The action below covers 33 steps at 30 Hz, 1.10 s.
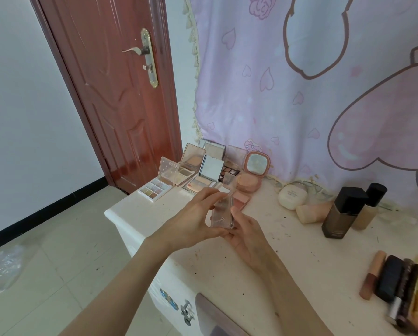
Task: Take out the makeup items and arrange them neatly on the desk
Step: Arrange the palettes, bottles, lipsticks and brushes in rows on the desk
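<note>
Both hands hold a small clear-lidded compact (pixel 221 214) above the white desk (pixel 263 258). My left hand (pixel 191 221) grips its left side with fingers over the top; my right hand (pixel 245 236) supports it from below and the right. Behind it, several opened palettes stand in a group at the desk's far left corner: an eyeshadow palette (pixel 156 189), a powder compact (pixel 191 161), a mirrored palette (pixel 209 172), a round pink cushion compact (pixel 251 175) and a blush (pixel 240 198).
Along the wall lie a white round jar (pixel 291 196), a pink tube (pixel 312 212), a dark foundation bottle (pixel 343 212) and a beige bottle (pixel 368 207). Several lipsticks and tubes (pixel 397 284) lie at the right. A red door (pixel 111 93) and pink curtain (pixel 312 81) stand behind.
</note>
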### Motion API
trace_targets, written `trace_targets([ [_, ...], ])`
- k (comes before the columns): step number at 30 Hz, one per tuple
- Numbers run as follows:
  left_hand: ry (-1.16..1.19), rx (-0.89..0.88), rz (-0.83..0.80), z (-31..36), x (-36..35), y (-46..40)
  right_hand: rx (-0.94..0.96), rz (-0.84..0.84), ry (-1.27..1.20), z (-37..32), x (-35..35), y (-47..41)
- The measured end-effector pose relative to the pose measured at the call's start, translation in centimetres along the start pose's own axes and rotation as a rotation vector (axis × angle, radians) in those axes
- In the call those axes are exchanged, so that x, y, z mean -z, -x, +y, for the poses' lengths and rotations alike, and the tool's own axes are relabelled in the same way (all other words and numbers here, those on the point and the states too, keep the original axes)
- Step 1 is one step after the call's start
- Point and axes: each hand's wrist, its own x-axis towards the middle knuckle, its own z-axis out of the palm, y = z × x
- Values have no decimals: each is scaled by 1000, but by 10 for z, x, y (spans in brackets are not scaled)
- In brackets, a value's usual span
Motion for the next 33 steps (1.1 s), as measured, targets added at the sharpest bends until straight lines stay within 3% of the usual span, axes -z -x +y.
trace_targets([
  [7,-25,-8,76,-1,-6,3,4,32,-29,1,-1,0],
  [15,-13,-31,1,2,8,1,-5,-21,-63,0,-4,2],
  [22,-1,6,40,6,3,8,43,33,-41,2,-3,0],
  [25,239,115,-49,6,8,14,125,63,111,-1,2,1],
  [29,441,350,122,8,10,17,273,145,427,-2,1,2],
  [33,548,448,69,12,7,14,359,103,531,9,-9,5],
])
